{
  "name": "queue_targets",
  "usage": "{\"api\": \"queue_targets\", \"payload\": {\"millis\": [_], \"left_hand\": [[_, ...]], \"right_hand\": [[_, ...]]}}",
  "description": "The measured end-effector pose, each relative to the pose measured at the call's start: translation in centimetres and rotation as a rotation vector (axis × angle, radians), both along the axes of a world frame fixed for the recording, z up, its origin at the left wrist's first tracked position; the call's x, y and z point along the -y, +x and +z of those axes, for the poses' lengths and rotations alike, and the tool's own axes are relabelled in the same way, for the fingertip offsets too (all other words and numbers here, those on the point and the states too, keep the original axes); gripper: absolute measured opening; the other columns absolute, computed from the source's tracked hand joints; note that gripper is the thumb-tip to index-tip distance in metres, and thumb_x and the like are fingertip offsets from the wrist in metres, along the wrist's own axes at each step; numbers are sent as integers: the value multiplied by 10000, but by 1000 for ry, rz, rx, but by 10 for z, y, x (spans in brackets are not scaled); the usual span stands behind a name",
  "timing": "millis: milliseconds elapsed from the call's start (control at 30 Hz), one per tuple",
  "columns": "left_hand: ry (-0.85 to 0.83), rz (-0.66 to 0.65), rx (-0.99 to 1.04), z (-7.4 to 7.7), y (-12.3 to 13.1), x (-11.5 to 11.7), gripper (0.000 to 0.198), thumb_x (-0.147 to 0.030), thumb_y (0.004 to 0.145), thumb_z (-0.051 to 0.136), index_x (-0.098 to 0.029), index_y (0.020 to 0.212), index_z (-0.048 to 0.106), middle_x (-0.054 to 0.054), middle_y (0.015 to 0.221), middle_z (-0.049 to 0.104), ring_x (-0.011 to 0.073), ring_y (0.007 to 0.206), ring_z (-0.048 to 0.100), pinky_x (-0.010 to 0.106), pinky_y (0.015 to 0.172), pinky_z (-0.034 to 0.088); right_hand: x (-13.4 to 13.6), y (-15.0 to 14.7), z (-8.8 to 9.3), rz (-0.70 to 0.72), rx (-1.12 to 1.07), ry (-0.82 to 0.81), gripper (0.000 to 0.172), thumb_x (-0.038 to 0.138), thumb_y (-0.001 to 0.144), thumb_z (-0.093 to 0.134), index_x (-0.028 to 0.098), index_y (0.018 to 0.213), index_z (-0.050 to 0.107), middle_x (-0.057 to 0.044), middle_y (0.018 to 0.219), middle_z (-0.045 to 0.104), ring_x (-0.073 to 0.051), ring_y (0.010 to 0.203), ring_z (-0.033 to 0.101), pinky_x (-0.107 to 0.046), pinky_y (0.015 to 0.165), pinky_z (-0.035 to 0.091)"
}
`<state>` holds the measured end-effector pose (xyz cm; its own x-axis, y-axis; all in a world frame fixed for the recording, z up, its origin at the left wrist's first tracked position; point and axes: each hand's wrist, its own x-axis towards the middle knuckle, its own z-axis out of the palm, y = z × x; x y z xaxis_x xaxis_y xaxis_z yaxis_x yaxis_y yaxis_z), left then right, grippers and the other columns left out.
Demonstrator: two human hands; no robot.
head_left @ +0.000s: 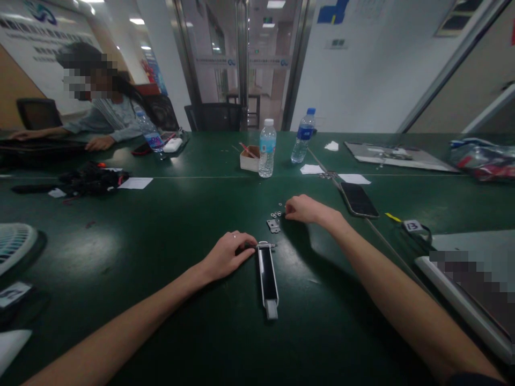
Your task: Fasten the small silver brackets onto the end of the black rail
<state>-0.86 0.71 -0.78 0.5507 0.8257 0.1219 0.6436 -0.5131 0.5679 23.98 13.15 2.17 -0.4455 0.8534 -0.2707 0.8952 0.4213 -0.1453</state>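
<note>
Left hand (226,256) touches glossy black, pale-framed bar (268,276) at 11 o'clock. Right hand (302,208) curls beside small silvery rings (276,214). Neither grip discernible.

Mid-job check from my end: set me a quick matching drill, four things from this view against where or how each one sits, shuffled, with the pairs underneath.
1. left hand
2. right hand
3. black phone
4. small box

A. lying flat, dark screen up
B. left of the white-capped bottle
C. at the far end of the long silver-edged part
D. beside the small loose rings

Pairs: 1-C, 2-D, 3-A, 4-B
</note>
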Motion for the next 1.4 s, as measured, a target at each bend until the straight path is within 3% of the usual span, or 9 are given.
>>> {"api": "queue_targets", "payload": {"millis": [200,567,767,967,1133,1400], "left_hand": [[10,8,26,0,0,1,189,-201,892,541,-187,1072,597,32,982,640,177,803,566,329,757,446],[9,42,54,1,1,2,218,-209,881,550,-167,1092,585,40,973,630,172,793,567,322,731,459],[7,117,132,1,0,2,244,-234,875,563,-171,1111,569,41,972,612,171,792,571,308,691,481],[119,195,225,1,-1,5,231,-261,853,597,-190,1071,569,21,905,599,166,753,562,280,625,484],[157,181,269,0,-2,5,228,-263,811,667,-181,1003,576,11,891,611,155,741,573,280,639,490],[211,162,261,-6,-4,3,177,-199,797,691,-174,951,606,2,860,630,143,733,585,264,637,490]], "right_hand": [[1,-1,-2,-2,-10,-31,158,233,774,605,162,867,712,-97,879,697,-204,814,647,-281,733,486],[3,-2,3,-11,55,86,203,262,787,554,129,829,701,-139,838,679,-246,793,637,-313,672,458],[11,-6,19,103,-270,-44,203,278,785,555,145,864,686,-47,822,687,-149,712,607,-243,627,430],[40,-35,25,221,-549,-310,195,234,755,555,123,866,670,-36,775,670,-121,640,581,-236,585,433],[58,-55,23,258,-636,-369,165,211,751,592,128,889,627,-36,810,671,-119,676,602,-231,595,447],[65,-62,22,235,-692,-379,138,140,747,594,130,881,568,-34,785,674,-118,663,610,-221,565,430]]}}
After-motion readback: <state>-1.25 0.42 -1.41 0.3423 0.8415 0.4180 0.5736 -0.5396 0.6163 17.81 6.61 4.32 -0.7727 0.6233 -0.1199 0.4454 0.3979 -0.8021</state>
